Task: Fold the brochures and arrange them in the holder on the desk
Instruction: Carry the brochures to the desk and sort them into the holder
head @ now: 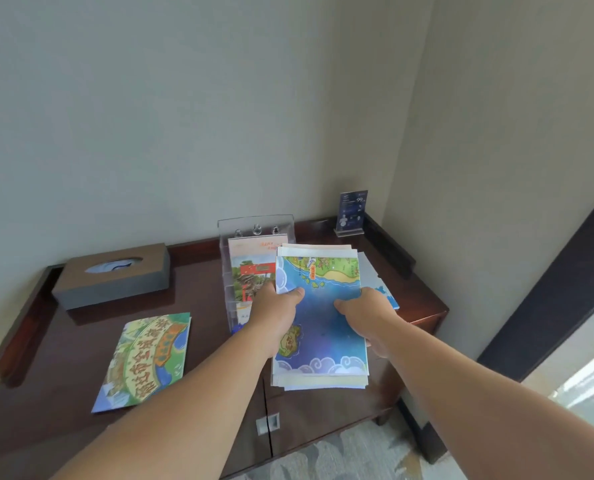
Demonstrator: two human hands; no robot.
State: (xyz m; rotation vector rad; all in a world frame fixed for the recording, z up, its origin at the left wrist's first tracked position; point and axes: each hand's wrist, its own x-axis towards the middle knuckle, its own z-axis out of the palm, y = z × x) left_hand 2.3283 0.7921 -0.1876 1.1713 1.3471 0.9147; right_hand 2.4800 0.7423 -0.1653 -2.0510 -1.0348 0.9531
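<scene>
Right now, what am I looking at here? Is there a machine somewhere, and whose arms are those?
No machine: a person's two bare arms, filmed by one camera worn on their head, looking down. The left hand and right hand together hold a blue folded map brochure, gripping its side edges over a dark wooden desk. Just left of it stands a clear plastic brochure holder with a red-and-green printed brochure already in it. A green illustrated brochure lies flat to the left, near a brown tissue box. A small blue sign stands in the far corner.

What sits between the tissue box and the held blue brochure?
The clear holder, with brochures in it, as the head view shows.
</scene>
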